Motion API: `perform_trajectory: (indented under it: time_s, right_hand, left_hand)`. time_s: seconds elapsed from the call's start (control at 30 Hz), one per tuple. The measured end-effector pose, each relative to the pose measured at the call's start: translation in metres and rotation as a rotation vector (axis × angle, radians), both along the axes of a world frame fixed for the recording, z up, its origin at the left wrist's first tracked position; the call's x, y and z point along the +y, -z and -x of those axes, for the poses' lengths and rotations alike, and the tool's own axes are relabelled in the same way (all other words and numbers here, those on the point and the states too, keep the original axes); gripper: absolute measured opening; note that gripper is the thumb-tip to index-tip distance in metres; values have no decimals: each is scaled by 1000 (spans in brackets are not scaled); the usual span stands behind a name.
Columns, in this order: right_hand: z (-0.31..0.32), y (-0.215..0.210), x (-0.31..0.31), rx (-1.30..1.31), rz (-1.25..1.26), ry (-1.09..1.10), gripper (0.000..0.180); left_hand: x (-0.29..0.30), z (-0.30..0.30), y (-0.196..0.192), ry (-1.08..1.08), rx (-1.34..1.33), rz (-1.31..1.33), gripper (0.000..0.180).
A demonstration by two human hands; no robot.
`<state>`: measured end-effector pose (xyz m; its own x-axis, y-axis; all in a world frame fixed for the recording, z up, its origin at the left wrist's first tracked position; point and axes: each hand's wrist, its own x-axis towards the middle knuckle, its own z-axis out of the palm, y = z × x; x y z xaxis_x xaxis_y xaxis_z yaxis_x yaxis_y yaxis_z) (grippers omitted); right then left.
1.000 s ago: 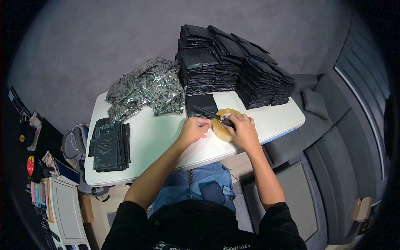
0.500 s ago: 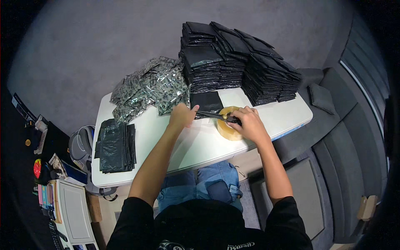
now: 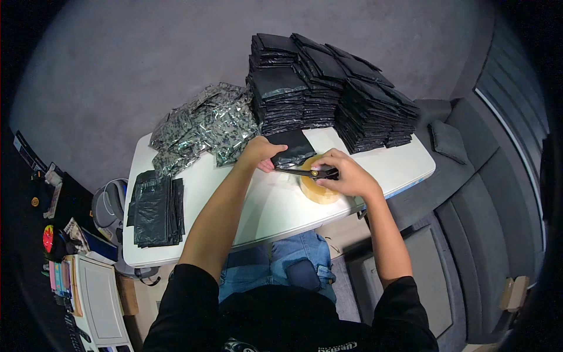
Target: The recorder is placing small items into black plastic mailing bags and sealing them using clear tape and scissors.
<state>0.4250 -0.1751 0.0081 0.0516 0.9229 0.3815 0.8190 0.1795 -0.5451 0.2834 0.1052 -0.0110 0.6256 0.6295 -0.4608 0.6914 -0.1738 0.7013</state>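
My left hand (image 3: 261, 154) holds a flat black bag (image 3: 291, 149) by its near edge, lifted a little over the white table (image 3: 258, 205). Just to its right, my right hand (image 3: 346, 174) grips a dark scissors-like tool (image 3: 314, 172) that lies across the top of a tan roll of tape (image 3: 319, 189). The tool's tip reaches the bag's lower edge. The roll sits flat on the table under my right hand.
Tall stacks of black bags (image 3: 328, 88) fill the table's far right. A heap of shiny silver pouches (image 3: 205, 126) lies at the far left, and a flat pile of black bags (image 3: 153, 210) at the near left. A grey seat (image 3: 451, 193) borders the right side.
My left hand moved forward from the tape roll to the black bag and took hold of it. The right hand stayed over the roll with the tool.
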Motion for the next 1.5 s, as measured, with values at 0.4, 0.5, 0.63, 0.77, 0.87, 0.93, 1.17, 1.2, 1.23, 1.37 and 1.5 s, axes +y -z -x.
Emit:
perform_trajectory:
  time_s: [0.4,0.5,0.63,0.77,0.87,0.93,1.17,1.2,1.23,1.37,1.5]
  right_hand:
    - [-63,13,148,85,755,451,64]
    - [-55,9,159,28,899,430,67]
    - [-85,22,141,381,853,452,59]
    - [-54,-26,116,536,539,390,55]
    - [-42,-77,97,405,264,342,48]
    - [-31,-105,97,582,70,305,44]
    - [-73,-151,168,335,-299,462,54]
    - [-74,-149,170,336,-301,460,54]
    - [-62,-149,173,231,-358,545,56]
    - [-56,-122,157,68,-382,608,42]
    - [-41,-94,127,98,-290,497,34]
  left_hand:
    - [-2,-7,28,-215,-333,187,57]
    - [-2,-1,29,-284,-472,313,44]
    - [-24,-10,0,-224,-631,424,30]
    - [-26,13,-35,-161,-695,337,29]
    - [-31,18,-58,-6,-972,179,30]
    - [-41,16,-96,-35,-1152,225,24]
    - [22,-24,-170,-161,-1173,159,24]
    - [31,-30,-172,-192,-1137,120,24]
    - [50,-33,-162,-209,-1137,109,24]
    - [75,-53,-110,-369,-714,-487,46]
    - [44,-45,-85,-344,-650,-924,60]
